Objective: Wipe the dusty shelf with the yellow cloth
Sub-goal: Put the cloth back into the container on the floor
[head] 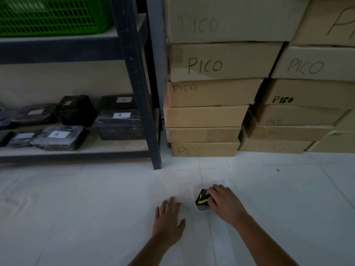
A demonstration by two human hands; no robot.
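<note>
A small white tub (197,208) sits on the white floor just ahead of me. Inside it lie dark folded cloths and a yellow cloth (204,201). My right hand (224,202) reaches into the tub, its fingers curled over the yellow cloth; whether they grip it is hard to tell. My left hand (169,221) rests flat on the floor to the left of the tub, fingers spread. The shelf (107,148) is a dark metal rack at the left with pale boards; its lowest board carries black wrapped packages.
Stacks of cardboard boxes marked PICO (205,116) stand against the wall at the right of the rack. A green plastic crate (50,16) sits on the upper shelf board. The rack's dark upright (142,104) stands between shelf and boxes. White tiled floor (76,208) spreads around me.
</note>
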